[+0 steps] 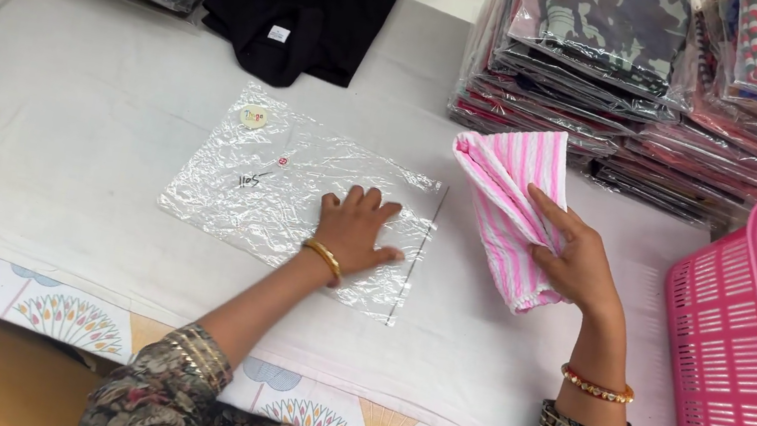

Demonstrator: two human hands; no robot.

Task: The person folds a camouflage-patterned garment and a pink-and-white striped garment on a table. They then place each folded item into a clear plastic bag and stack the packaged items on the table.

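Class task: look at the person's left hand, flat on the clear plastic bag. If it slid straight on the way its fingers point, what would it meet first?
The left hand points up-table across the clear plastic bag. Past the bag's far edge lies bare white cloth, then probably the black folded garment, though depth is unclear.

Left hand (353,230) flat on clear bag (291,191), right hand (576,262) gripping pink striped cloth (510,191)

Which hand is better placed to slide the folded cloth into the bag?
Right, probably. The right hand already grips the pink striped cloth beside the clear plastic bag, while the left hand lies flat on the bag, pinning it down.
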